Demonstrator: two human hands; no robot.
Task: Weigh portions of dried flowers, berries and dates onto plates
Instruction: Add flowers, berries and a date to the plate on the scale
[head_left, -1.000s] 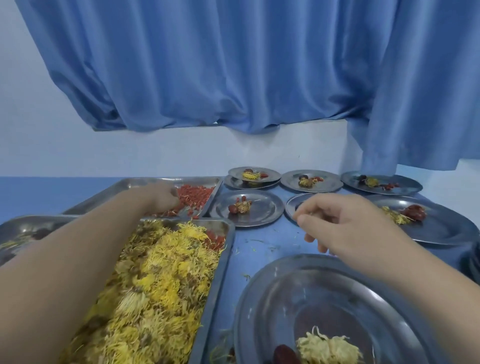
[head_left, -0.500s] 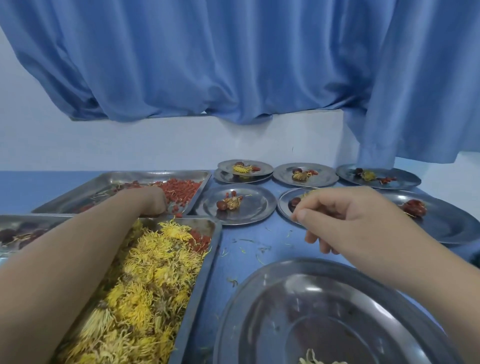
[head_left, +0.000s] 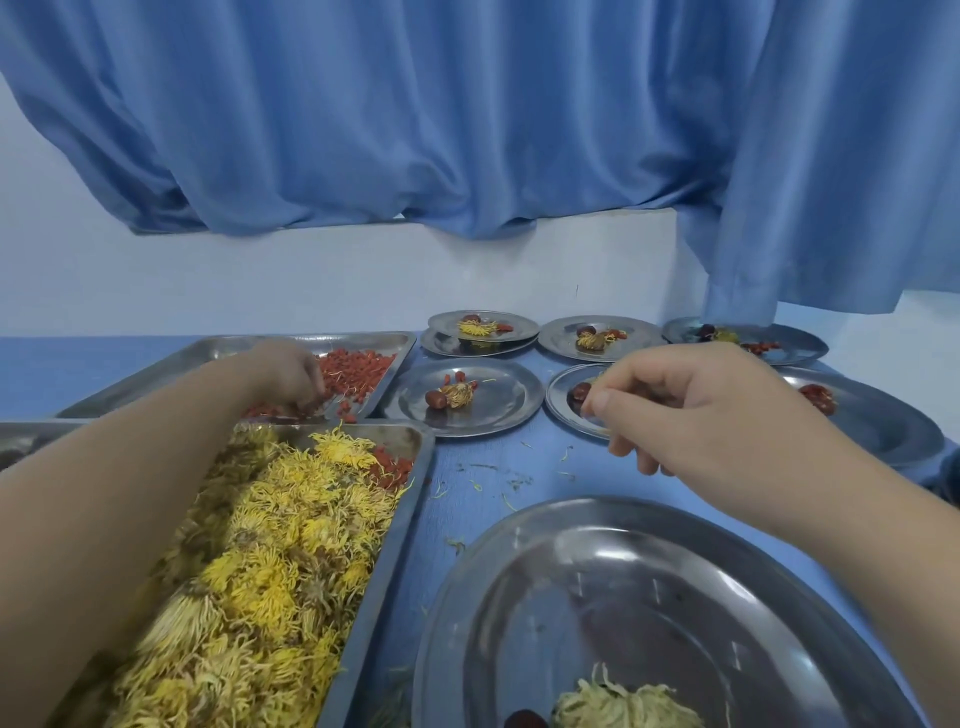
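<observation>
- My left grip (head_left: 291, 376), a bare hand, reaches along the left of the frame into the berry tray (head_left: 156, 374). Its fingers bend down among the red berries (head_left: 358, 364) with the tips buried, so I cannot tell whether they have closed on any.
- My right grip (head_left: 691, 415) hangs at centre right, palm down, with the thumb and forefinger drawn together above a small plate (head_left: 563, 410) that carries a date (head_left: 579, 391). I cannot make out anything between the fingers.
- The dried flowers (head_left: 270, 545) fill the flower tray (head_left: 400, 519) at lower left, under my left forearm.
- At the bottom right, the near plate (head_left: 519, 597) holds a pale flower portion (head_left: 618, 706) and a dark date (head_left: 524, 719) at the frame's edge.
- The blue desk (head_left: 493, 467) has stray petals scattered on it. Filled plates stand along its far side, one (head_left: 498, 410) just right of the berry tray.
- A blue curtain (head_left: 467, 130) hangs over a pale wall (head_left: 260, 280).
</observation>
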